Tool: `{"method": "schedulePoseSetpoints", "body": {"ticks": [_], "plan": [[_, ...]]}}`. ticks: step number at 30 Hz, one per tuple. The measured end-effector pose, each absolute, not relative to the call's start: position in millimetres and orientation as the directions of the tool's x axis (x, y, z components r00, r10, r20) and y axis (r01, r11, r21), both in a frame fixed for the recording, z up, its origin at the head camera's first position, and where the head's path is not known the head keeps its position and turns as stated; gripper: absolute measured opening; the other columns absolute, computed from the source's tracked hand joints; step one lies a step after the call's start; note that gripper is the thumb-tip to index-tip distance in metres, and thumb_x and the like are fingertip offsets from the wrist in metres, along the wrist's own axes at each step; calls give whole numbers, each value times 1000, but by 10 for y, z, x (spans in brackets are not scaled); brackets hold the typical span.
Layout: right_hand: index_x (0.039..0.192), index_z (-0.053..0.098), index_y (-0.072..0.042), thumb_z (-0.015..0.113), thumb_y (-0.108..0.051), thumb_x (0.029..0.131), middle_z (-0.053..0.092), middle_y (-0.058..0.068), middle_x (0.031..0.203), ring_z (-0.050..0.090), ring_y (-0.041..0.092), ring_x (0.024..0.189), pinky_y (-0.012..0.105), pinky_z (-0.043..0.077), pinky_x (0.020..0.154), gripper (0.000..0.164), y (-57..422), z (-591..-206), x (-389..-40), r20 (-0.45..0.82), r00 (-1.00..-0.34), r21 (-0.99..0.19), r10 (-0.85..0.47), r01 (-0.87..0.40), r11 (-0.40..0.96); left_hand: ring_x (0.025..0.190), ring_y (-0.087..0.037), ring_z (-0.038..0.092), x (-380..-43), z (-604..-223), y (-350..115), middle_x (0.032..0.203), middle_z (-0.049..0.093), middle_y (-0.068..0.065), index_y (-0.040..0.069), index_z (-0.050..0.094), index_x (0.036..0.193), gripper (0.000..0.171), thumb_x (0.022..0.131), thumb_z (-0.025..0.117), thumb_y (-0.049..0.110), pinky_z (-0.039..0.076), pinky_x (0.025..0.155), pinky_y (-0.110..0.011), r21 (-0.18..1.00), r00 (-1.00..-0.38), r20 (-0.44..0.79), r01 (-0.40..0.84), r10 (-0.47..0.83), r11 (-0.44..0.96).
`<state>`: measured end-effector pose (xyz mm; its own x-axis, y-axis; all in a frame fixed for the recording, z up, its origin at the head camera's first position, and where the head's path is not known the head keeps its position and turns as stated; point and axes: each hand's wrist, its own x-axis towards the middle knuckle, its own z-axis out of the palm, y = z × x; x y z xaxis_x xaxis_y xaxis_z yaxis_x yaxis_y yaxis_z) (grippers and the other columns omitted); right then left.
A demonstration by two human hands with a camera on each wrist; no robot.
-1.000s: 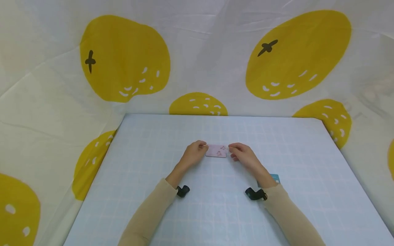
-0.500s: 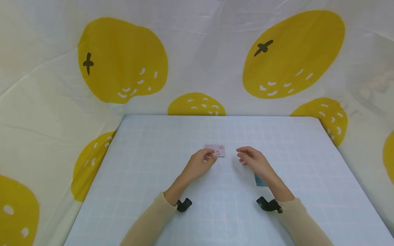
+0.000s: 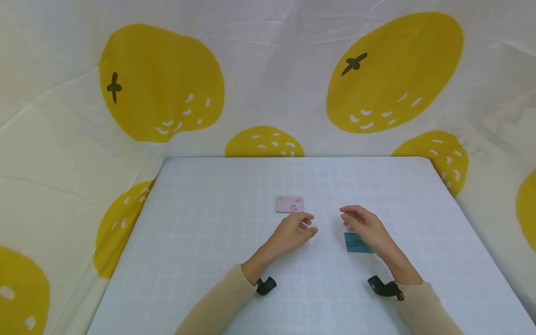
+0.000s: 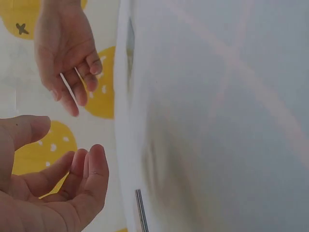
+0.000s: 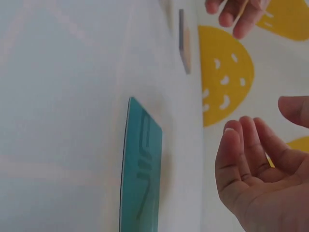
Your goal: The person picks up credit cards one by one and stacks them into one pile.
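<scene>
A pink card (image 3: 289, 204) with small printed figures lies flat near the middle of the table. Just in front of it is my left hand (image 3: 293, 230), its fingers loosely bent and holding nothing. My right hand (image 3: 369, 228) hovers above a teal card (image 3: 355, 243), partly covering its right side. In the right wrist view, large dark lettering shows on the teal card (image 5: 145, 164), and the relaxed right hand (image 5: 265, 169) stays apart from it. The pink card (image 5: 185, 43) shows a grey edge there, near the left fingers.
The table (image 3: 217, 260) has a pale blue cloth with a faint grid. Behind it hangs a white curtain (image 3: 280, 70) with large yellow fruit prints. A black wrist camera (image 3: 265, 285) is on the left wrist, another (image 3: 383, 286) on the right.
Both hands have left the pink card, which stays on the table. The left hand came toward the front and right; the right hand moved right, over the teal card.
</scene>
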<state>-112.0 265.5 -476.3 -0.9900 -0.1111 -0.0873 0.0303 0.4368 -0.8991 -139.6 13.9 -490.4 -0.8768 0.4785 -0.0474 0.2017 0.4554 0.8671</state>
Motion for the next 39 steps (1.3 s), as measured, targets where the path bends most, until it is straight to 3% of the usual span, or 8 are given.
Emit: {"method": "schedulePoseSetpoints", "body": {"ticks": [12, 16, 21, 28, 39], "plan": [[135, 55, -1, 57, -35, 103, 63, 19, 125, 59, 32, 109, 23, 52, 84, 47, 3119, -4867, -986, -106, -993, -839, -60, 57, 541, 98, -10, 59, -1472, -4872, 674, 116, 63, -2, 10, 62, 133, 47, 94, 70, 35, 49, 81, -22, 739, -771, -58, 394, 634, 546], [134, 57, -3, 59, -31, 102, 64, 16, 124, 59, 28, 105, 31, 51, 85, 42, 3242, -4891, -929, -114, -991, -782, -67, 48, 622, 91, -7, 55, -1479, -4869, 839, 114, 62, 0, 13, 62, 133, 48, 93, 71, 38, 47, 75, -20, 642, -736, -77, 480, 673, 598], [132, 57, -4, 66, -30, 98, 61, 16, 125, 59, 30, 104, 45, 49, 86, 44, 3389, -4943, -885, -118, -989, -724, -89, 25, 689, 94, -10, 54, -1468, -4872, 1004, 118, 59, 0, 18, 61, 134, 52, 91, 73, 43, 49, 79, -25, 541, -727, -155, 503, 669, 673], [127, 61, -3, 79, -26, 88, 60, 9, 107, 54, 22, 88, 32, 47, 73, 48, 3508, -5026, -869, -90, -987, -649, -131, -42, 760, 104, -13, 51, -1448, -4933, 1130, 120, 56, 0, 19, 60, 135, 56, 89, 73, 48, 47, 84, -27, 424, -710, -210, 553, 672, 717], [120, 60, -2, 86, -17, 79, 51, 5, 92, 44, 20, 79, 29, 39, 65, 51, 3541, -5089, -835, -99, -978, -615, -183, -85, 784, 98, -14, 41, -1396, -4978, 1171, 113, 48, 1, 21, 61, 129, 54, 84, 78, 47, 45, 70, -27, 345, -728, -209, 569, 653, 746]]}}
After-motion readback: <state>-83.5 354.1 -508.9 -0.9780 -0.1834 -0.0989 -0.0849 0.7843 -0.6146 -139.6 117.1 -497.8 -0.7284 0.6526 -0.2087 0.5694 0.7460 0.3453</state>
